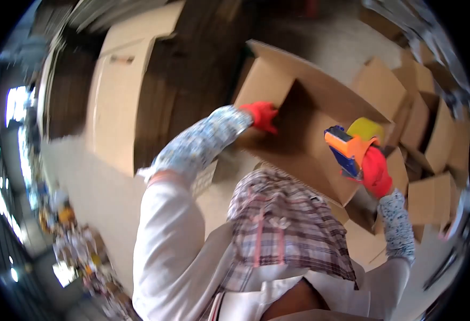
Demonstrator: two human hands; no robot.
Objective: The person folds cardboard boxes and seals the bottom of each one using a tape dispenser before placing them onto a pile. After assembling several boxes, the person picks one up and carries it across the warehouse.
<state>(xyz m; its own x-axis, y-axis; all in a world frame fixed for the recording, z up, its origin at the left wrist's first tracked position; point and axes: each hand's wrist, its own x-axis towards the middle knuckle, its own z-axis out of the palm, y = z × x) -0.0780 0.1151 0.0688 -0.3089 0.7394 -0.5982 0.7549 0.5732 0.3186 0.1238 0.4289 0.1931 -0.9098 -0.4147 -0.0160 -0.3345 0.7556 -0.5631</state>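
A large open cardboard box (342, 101) lies in front of me, tilted in the view, its inside in shadow. My left hand (262, 115), in a red glove, is at the box's left end with bent fingers around the cardboard there; the exact grip is partly blurred. In my right hand (377, 172), also red-gloved, is an orange and blue tape dispenser (343, 145) with a roll of yellow tape (366, 130). The fingers close around its handle, and it is held over the right end of the box.
Stacks of flattened cardboard (118, 99) stand to the left. Several opened cartons (430, 134) are heaped on the right. Grey floor (85, 166) shows at the left, with a pile of mixed goods (80, 241) farther off. A plaid apron (286, 224) covers my front.
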